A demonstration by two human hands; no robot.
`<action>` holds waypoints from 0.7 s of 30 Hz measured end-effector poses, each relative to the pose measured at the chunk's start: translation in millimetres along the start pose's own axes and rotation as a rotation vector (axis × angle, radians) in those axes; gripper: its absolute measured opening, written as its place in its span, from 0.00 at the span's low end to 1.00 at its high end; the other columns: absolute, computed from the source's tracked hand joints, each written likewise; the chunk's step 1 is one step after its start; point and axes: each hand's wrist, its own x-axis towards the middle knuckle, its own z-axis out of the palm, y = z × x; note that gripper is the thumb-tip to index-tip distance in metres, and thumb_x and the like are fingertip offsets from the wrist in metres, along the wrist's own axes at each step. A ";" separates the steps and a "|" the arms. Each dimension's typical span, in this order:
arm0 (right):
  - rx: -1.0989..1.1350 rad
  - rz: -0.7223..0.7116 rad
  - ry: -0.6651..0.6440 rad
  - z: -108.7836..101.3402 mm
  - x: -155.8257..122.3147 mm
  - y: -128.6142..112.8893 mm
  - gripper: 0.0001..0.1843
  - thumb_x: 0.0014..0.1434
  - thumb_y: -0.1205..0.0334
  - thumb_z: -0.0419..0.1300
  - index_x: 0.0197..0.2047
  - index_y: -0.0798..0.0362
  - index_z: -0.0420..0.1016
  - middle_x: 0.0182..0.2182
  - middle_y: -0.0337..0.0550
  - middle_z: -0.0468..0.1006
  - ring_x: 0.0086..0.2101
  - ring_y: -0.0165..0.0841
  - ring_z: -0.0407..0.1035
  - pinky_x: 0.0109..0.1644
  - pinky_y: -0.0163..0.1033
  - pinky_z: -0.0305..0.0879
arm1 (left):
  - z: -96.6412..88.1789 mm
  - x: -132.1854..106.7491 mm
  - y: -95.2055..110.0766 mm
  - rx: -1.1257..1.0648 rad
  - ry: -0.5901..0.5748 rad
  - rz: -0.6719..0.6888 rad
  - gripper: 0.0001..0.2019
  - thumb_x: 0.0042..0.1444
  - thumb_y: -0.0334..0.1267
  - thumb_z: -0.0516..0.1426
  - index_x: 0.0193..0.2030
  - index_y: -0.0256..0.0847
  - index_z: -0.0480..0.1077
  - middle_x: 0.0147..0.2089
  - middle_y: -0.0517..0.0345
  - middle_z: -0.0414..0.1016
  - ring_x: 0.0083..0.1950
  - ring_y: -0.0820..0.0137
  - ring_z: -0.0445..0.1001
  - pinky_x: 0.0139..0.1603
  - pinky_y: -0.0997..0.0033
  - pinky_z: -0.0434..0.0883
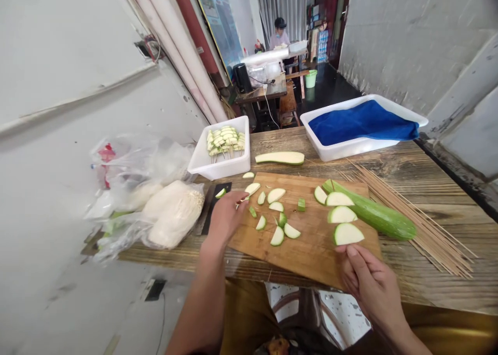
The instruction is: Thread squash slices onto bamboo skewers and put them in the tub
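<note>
Between its fingertips my left hand [226, 217] pinches a pale half-round zucchini slice [252, 189] at the left edge of the wooden cutting board [311, 261]. My right hand [371, 280] is closed at the near end of a skewer threaded with several zucchini slices [342, 214]; the stick itself is mostly hidden by them. Loose cut pieces [276, 194] lie scattered over the board between my hands. Behind the skewer a whole green zucchini [375, 216] rests across the board's right edge. A halved zucchini [280, 158] lies beyond the board's far edge.
At the back left, a white tub [220, 169] holds skewered slices. A white tray [350, 148] with blue cloth [361, 121] stands back right. Bamboo skewers [420, 220] lie right. Plastic bags [171, 215] and a dark flat blade [213, 202] are left. A person [279, 37] sits farther back.
</note>
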 end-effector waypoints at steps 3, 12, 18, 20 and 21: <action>-0.005 -0.005 0.006 -1.0 0.2 1.4 0.14 0.55 0.51 0.57 0.34 0.54 0.69 0.12 0.26 0.52 0.12 0.21 0.45 0.14 0.28 0.41 | -13.4 -2.5 -15.5 0.111 0.019 -0.146 0.15 0.53 0.39 0.50 0.43 0.42 0.73 0.42 0.53 0.75 0.42 0.65 0.72 0.44 0.68 0.66; 0.006 -0.003 -0.038 -11.8 1.0 11.7 0.12 0.58 0.55 0.56 0.40 0.55 0.69 0.13 0.27 0.54 0.13 0.21 0.48 0.15 0.27 0.44 | -18.2 -2.0 -21.5 0.132 0.012 -0.220 0.15 0.52 0.39 0.50 0.43 0.40 0.73 0.42 0.51 0.76 0.42 0.65 0.73 0.43 0.69 0.66; 0.024 0.012 -0.033 -10.8 0.4 11.4 0.12 0.58 0.55 0.57 0.40 0.54 0.70 0.13 0.28 0.54 0.13 0.21 0.49 0.15 0.27 0.46 | -17.0 0.6 -20.7 0.106 0.002 -0.216 0.15 0.52 0.40 0.50 0.42 0.41 0.73 0.42 0.53 0.77 0.42 0.64 0.73 0.42 0.69 0.66; 0.034 0.003 -0.022 -11.0 0.7 11.9 0.12 0.58 0.55 0.57 0.40 0.55 0.70 0.13 0.28 0.54 0.13 0.21 0.49 0.15 0.26 0.46 | -17.9 0.5 -19.9 0.107 0.004 -0.219 0.14 0.52 0.39 0.50 0.42 0.42 0.74 0.42 0.53 0.77 0.42 0.64 0.73 0.42 0.69 0.66; 0.040 0.002 -0.021 -11.3 0.9 12.2 0.12 0.58 0.55 0.57 0.40 0.55 0.70 0.13 0.28 0.54 0.13 0.21 0.48 0.15 0.26 0.46 | -18.4 0.2 -19.2 0.107 0.002 -0.223 0.14 0.52 0.39 0.51 0.42 0.42 0.74 0.42 0.53 0.77 0.42 0.64 0.73 0.42 0.69 0.66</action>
